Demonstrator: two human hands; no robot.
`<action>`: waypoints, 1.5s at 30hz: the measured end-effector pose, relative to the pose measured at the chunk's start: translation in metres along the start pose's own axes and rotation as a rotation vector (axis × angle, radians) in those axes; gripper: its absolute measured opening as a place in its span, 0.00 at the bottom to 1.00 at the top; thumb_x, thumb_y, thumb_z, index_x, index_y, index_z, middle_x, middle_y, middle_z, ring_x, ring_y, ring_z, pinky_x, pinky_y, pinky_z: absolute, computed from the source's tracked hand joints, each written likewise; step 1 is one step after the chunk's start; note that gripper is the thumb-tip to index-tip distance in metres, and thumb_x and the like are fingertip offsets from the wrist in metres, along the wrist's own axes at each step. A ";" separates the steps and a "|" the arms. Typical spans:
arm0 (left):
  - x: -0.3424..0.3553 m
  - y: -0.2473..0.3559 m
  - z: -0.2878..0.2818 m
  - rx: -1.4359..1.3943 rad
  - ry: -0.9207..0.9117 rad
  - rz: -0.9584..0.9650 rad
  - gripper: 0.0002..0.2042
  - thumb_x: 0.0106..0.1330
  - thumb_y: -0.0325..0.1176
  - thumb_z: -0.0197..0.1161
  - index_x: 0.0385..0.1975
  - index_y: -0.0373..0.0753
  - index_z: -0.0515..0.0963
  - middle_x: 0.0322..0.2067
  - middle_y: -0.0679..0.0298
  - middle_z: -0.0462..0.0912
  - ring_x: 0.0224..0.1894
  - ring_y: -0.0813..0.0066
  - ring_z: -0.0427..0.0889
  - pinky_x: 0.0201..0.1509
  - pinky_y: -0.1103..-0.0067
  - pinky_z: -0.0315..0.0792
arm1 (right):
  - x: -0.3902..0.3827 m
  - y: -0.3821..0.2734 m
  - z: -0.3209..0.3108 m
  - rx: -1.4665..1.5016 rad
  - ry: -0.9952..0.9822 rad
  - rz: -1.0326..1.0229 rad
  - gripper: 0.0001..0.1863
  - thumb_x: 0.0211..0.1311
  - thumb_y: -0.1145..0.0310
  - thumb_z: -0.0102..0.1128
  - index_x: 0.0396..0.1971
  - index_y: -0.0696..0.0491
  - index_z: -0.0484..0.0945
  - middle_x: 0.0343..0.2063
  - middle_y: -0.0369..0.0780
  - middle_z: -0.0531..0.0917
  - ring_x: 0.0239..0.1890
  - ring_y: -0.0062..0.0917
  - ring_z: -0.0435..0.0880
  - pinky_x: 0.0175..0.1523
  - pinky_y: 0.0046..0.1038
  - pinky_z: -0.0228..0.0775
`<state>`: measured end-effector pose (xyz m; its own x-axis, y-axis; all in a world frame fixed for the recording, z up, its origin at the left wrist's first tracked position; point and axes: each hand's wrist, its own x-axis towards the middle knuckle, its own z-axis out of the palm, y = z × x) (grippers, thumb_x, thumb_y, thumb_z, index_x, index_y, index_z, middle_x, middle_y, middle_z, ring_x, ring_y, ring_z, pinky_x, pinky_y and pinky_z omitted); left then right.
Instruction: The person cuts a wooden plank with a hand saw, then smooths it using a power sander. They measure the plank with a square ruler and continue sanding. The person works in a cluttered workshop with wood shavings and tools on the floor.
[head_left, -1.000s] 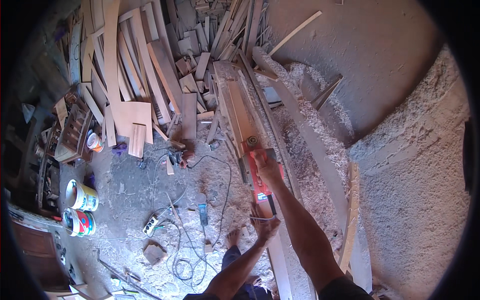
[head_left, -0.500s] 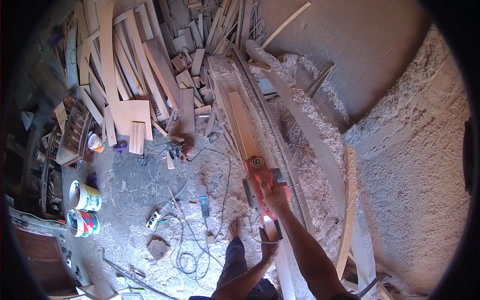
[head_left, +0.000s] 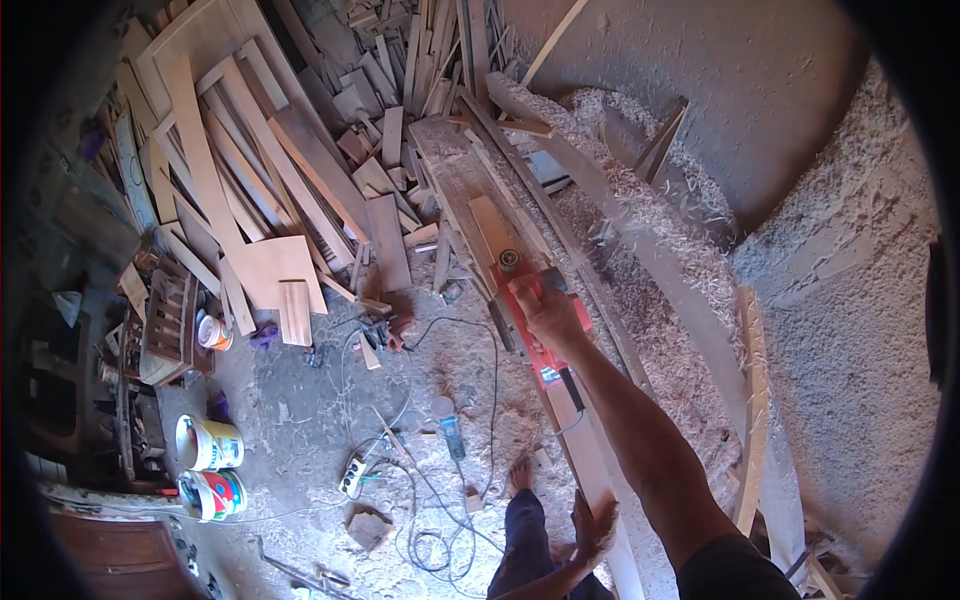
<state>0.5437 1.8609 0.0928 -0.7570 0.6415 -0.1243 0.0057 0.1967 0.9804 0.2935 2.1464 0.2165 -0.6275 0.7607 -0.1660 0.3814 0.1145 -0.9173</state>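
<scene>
My right hand (head_left: 548, 315) is closed round the grip of a red electric planer (head_left: 552, 368). The planer rests on a long, pale wooden board (head_left: 582, 440), which shows both ahead of and behind the tool. Nearer me, my left hand (head_left: 594, 528) grips that board at its left edge, behind the planer and apart from it; some of its fingers are hidden. The board lies lengthwise on a dusty wooden bench (head_left: 440, 150). A dark cord leaves the planer's rear end.
Wood offcuts and planks (head_left: 285, 150) are heaped at the far left. A blue angle grinder (head_left: 452, 438), a power strip (head_left: 352, 476) and tangled cables lie on the floor. Paint buckets (head_left: 210, 444) stand left. Shavings (head_left: 690, 260) pile up on the right, beside a curved plank (head_left: 752, 420).
The planer has moved forward along the board in my right hand. My left hand has gone from just behind the planer to the board farther back. The view has shifted too.
</scene>
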 end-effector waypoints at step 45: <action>-0.054 -0.049 -0.080 0.092 -0.703 -0.377 0.45 0.62 0.54 0.67 0.70 0.32 0.54 0.70 0.44 0.57 0.71 0.46 0.61 0.69 0.59 0.64 | -0.220 0.013 0.106 0.437 -0.405 0.181 0.25 0.68 0.48 0.62 0.47 0.57 0.74 0.15 0.34 0.71 0.11 0.18 0.70 0.16 0.25 0.64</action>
<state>0.5318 1.7571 0.0638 -0.1303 0.8303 -0.5419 -0.0910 0.5343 0.8404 0.3648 1.9133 0.2027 -0.8194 0.4309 -0.3780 0.2463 -0.3307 -0.9110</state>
